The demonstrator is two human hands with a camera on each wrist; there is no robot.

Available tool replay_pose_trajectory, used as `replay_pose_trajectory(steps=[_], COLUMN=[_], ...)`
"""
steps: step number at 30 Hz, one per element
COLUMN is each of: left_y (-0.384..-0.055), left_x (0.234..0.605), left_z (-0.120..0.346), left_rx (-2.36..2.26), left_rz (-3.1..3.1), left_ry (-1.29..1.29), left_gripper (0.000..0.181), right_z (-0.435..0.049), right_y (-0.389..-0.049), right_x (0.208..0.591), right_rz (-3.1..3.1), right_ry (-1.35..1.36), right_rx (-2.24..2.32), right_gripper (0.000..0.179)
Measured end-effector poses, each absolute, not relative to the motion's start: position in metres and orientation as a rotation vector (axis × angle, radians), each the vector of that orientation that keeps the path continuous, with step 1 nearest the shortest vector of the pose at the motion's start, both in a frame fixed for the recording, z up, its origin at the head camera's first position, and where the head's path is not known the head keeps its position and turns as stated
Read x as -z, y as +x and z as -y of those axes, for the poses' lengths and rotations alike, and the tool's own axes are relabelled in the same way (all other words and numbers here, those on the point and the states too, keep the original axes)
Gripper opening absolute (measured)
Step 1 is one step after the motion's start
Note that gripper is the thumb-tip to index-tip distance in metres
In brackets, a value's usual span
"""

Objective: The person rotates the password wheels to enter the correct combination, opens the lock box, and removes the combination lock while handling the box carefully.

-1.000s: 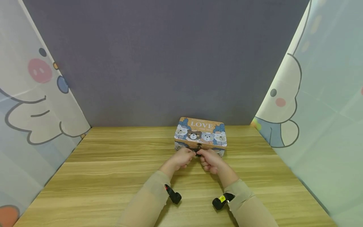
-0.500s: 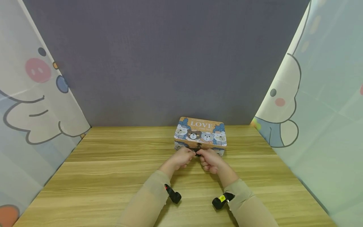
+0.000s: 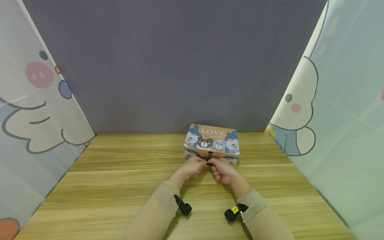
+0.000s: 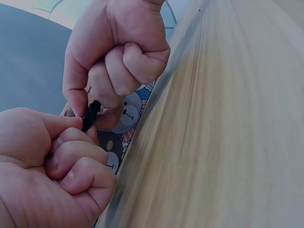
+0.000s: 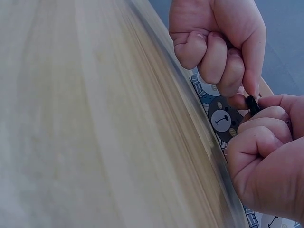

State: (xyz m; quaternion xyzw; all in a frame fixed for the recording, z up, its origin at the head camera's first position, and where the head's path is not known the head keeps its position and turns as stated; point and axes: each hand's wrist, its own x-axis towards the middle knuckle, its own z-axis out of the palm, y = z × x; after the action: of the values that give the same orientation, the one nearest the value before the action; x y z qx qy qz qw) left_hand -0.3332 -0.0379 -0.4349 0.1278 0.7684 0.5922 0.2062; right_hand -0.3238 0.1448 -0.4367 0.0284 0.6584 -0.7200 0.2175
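Observation:
A tin box [image 3: 211,139] with LOVE and cartoon bears printed on its lid lies closed at the back of the wooden table. A small metal clasp [image 3: 211,154] shows on its front edge. Just below the clasp, both hands meet at a small black piece [image 4: 90,115] that looks like the box's handle. My left hand [image 3: 193,166] pinches one end between thumb and forefinger, the other fingers curled. From the opposite side my right hand [image 3: 222,170] pinches it too, its fingers likewise curled. The fingers hide much of the black piece.
A dark grey panel [image 3: 180,66] rises behind the box. Curtains with cartoon animals, a left curtain [image 3: 39,110] and a right curtain [image 3: 345,116], flank the wooden table [image 3: 114,186]. Each forearm wears a small black wrist camera, the left camera [image 3: 184,208] and the right camera [image 3: 232,214].

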Motion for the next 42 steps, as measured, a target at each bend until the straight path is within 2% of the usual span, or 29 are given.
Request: replay_pose_trajectory(steps=[23,42], left_y=[-0.3331,-0.3335], left_x=[0.4338,0.4365], left_z=[0.0374,0.0384], left_rx=[-1.635,-1.641], left_rz=[-2.136,-2.134], left_ry=[0.351,0.361], left_gripper=[0.044,0.044], right_z=[-0.1443,-0.1435], right_y=[-0.3224,-0.3207], right_x=[0.4346,0.4343], right_rz=[-1.858,-1.861], right_ry=[0.058,0.070], right_rx=[1.961,1.964], right_gripper=[0.029,0.025])
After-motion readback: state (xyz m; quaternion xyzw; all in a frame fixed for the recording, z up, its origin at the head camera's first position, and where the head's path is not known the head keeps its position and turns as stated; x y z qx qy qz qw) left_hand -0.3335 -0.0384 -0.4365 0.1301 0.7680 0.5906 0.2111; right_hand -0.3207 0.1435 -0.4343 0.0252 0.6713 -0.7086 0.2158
